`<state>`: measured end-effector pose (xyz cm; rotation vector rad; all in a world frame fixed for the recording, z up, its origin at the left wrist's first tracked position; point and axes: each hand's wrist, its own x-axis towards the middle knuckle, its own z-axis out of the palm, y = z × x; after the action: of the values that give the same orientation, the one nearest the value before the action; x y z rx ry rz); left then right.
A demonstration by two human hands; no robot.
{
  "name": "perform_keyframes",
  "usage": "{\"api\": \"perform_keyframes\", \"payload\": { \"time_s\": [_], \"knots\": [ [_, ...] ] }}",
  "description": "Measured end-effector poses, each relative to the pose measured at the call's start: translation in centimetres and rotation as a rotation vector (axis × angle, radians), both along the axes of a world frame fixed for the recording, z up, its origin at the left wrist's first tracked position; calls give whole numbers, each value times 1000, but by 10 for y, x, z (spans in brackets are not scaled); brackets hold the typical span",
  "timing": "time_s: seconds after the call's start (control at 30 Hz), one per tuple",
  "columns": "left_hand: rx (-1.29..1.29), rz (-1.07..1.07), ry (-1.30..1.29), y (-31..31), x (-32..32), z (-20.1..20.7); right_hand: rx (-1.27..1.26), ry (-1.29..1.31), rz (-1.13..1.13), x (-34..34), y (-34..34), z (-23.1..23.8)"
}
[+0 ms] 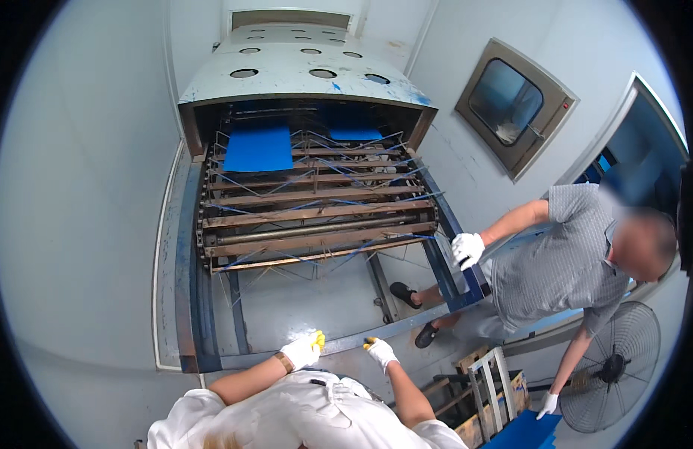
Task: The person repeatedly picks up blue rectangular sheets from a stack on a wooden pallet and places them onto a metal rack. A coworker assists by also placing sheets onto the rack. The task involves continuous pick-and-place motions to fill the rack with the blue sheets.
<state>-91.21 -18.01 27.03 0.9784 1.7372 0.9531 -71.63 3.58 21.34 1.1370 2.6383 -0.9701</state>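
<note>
The person wears a loose white top (286, 411) with wide sleeves (174, 419) that leave the forearms bare. A small dark piece (317, 382) sits on its front, near a thin white cord (350, 393). White gloves cover the left hand (303, 349) and right hand (380, 354), both yellow at the fingers. A brown band (284, 362) circles the left wrist.

The white-gloved left hand (303, 349) with yellow fingertips (318, 339) and the white-gloved right hand (381, 355) are apart, both partly curled; the bare left forearm (249, 379) and the bare right forearm (408, 395) reach forward.
</note>
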Motion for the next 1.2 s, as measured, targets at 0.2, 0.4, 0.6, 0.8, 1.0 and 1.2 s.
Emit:
{"api": "perform_keyframes", "payload": {
  "time_s": [0.2, 0.4, 0.6, 0.8, 1.0, 1.2],
  "knots": [
    [-170, 183, 158, -32, -49, 154, 178, -339, 149, -65, -19, 20],
    [-374, 217, 274, -39, -93, 92, 12, -251, 30, -79, -16, 24],
    [-29, 28, 366, -37, -111, 80, -1246, -97, -60, -191, -38, 138],
    [29, 183, 264, -46, -119, 20, -841, 395, 489, -385, -52, 269],
    [-67, 604, -186, -38, -127, -29, -1680, 862, -356, -528, -39, 208],
    [361, 915, -1719, -40, -145, 16, -183, 626, 192, -550, -48, 252]
  ]
}}
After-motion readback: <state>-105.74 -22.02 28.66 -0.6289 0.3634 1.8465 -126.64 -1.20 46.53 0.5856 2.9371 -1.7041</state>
